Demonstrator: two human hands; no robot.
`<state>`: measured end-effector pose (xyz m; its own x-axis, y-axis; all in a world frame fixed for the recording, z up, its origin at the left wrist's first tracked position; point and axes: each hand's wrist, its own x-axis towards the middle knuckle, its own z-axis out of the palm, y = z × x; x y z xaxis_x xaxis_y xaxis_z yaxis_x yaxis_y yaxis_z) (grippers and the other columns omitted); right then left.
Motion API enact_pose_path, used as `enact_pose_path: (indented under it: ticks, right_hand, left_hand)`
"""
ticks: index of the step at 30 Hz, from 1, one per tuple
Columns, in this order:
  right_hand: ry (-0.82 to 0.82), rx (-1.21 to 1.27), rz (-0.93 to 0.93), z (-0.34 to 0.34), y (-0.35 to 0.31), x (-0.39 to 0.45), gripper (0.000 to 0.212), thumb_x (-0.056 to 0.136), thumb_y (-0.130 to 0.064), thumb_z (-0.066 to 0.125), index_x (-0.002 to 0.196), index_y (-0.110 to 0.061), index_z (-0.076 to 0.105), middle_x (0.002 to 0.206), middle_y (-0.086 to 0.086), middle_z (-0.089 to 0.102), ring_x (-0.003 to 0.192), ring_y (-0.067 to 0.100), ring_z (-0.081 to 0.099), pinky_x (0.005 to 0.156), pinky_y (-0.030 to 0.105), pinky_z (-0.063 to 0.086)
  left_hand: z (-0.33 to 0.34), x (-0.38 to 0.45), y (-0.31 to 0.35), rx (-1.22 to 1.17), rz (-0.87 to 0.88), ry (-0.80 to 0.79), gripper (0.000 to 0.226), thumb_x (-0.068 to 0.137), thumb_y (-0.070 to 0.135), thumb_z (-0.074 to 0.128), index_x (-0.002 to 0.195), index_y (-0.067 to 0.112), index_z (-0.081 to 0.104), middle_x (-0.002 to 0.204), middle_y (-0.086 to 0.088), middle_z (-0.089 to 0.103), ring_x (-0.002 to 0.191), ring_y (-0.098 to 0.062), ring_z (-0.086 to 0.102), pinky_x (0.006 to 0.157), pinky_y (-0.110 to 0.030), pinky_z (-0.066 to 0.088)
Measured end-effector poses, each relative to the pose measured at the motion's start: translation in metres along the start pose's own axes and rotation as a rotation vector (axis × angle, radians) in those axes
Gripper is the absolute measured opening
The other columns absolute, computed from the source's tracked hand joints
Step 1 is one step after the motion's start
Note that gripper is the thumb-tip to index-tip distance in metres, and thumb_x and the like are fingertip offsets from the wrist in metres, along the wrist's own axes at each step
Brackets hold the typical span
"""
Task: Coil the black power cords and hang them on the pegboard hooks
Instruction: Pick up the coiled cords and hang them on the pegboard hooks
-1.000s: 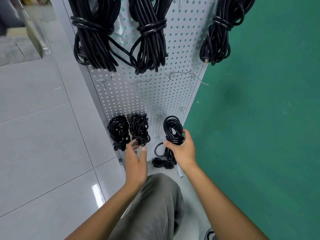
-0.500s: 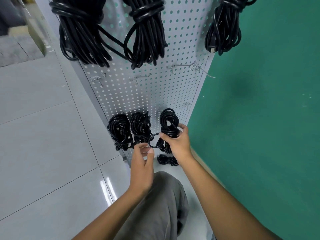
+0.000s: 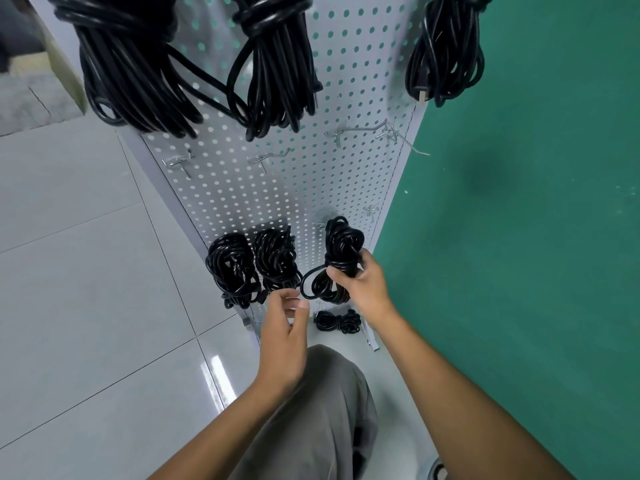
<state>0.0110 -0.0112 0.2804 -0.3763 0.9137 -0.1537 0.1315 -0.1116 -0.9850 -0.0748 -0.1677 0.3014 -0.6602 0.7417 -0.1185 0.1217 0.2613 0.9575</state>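
Coiled black power cords number seven: three big bundles (image 3: 273,64) hang high on the perforated grey metal pegboard (image 3: 277,188), two small coils (image 3: 252,265) low, one (image 3: 337,322) lies on the floor. Your right hand (image 3: 363,285) grips the seventh coil (image 3: 341,258) against the board; your left hand (image 3: 284,341) hovers loosely curled beside its loose loop, holding nothing.

You're facing a grey perforated pegboard (image 3: 263,202) that stands on a pale tiled floor (image 3: 86,271) beside a green wall (image 3: 519,237). Three big black cord bundles hang off its top row: left (image 3: 131,71), middle (image 3: 277,71), right (image 3: 446,53). Below them sits a row of bare metal hooks: far left (image 3: 178,163), next (image 3: 265,159), then (image 3: 341,133) and the right edge one (image 3: 391,131). Low on the board, two smaller coils hang side by side, touching: left coil (image 3: 230,265), right coil (image 3: 277,259). One more small hook (image 3: 372,210) is near the lower right edge. On the floor at the board's foot lies a small black cord bundle (image 3: 337,322).
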Motion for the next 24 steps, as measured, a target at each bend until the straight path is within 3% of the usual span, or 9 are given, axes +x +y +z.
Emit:
enact_pose_path:
  ticks: [3, 7, 12, 14, 19, 24]
  right_hand:
    - [-0.031, -0.024, 0.007, 0.004, 0.001, 0.008, 0.044, 0.082, -0.007, 0.084, 0.121, -0.014, 0.064, 0.107, -0.009, 0.073, 0.098, 0.001, 0.069, 0.087, 0.019, 0.054]
    - [-0.081, -0.038, -0.005, 0.002, -0.010, 0.017, 0.046, 0.081, -0.006, 0.084, 0.122, -0.014, 0.065, 0.107, -0.009, 0.073, 0.092, -0.007, 0.068, 0.078, 0.008, 0.051]
    - [-0.234, -0.142, 0.017, -0.006, -0.009, 0.018, 0.052, 0.084, -0.017, 0.083, 0.129, -0.022, 0.058, 0.123, -0.006, 0.068, 0.113, 0.008, 0.064, 0.098, 0.025, 0.048]
    - [-0.207, -0.177, 0.021, -0.002, -0.005, 0.015, 0.055, 0.083, -0.018, 0.084, 0.130, -0.020, 0.055, 0.126, -0.004, 0.066, 0.116, 0.012, 0.062, 0.101, 0.028, 0.048]
    - [-0.099, -0.139, 0.006, 0.008, -0.003, 0.016, 0.045, 0.082, -0.010, 0.083, 0.115, -0.021, 0.055, 0.113, -0.005, 0.068, 0.099, 0.002, 0.064, 0.082, 0.016, 0.048]
    - [-0.112, -0.092, -0.015, 0.012, -0.008, 0.025, 0.046, 0.080, -0.006, 0.084, 0.119, -0.018, 0.064, 0.110, -0.006, 0.072, 0.096, -0.002, 0.067, 0.079, 0.010, 0.051]
  left_hand:
    - [-0.001, 0.001, 0.004, -0.002, 0.007, 0.001, 0.014, 0.107, 0.029, 0.052, 0.119, 0.023, 0.054, 0.110, 0.008, 0.063, 0.097, 0.007, 0.057, 0.077, -0.005, 0.042]
    - [-0.005, 0.003, 0.007, 0.009, 0.034, -0.006, 0.012, 0.106, 0.031, 0.052, 0.118, 0.027, 0.054, 0.110, 0.010, 0.063, 0.100, 0.005, 0.057, 0.078, -0.008, 0.043]
    - [-0.007, 0.007, 0.001, 0.027, 0.037, -0.022, 0.011, 0.106, 0.032, 0.053, 0.117, 0.029, 0.055, 0.110, 0.010, 0.064, 0.103, 0.002, 0.058, 0.079, -0.007, 0.043]
    - [-0.005, 0.008, -0.001, 0.032, 0.032, -0.027, 0.013, 0.106, 0.032, 0.053, 0.117, 0.027, 0.055, 0.111, 0.010, 0.065, 0.104, 0.002, 0.058, 0.080, -0.007, 0.042]
    - [0.000, 0.010, 0.001, 0.038, 0.044, -0.028, 0.014, 0.106, 0.032, 0.053, 0.118, 0.027, 0.055, 0.112, 0.012, 0.063, 0.104, 0.002, 0.057, 0.082, -0.014, 0.043]
    - [-0.002, 0.012, 0.002, 0.046, 0.056, -0.026, 0.012, 0.106, 0.031, 0.054, 0.116, 0.028, 0.056, 0.110, 0.013, 0.063, 0.101, 0.001, 0.058, 0.085, -0.023, 0.047]
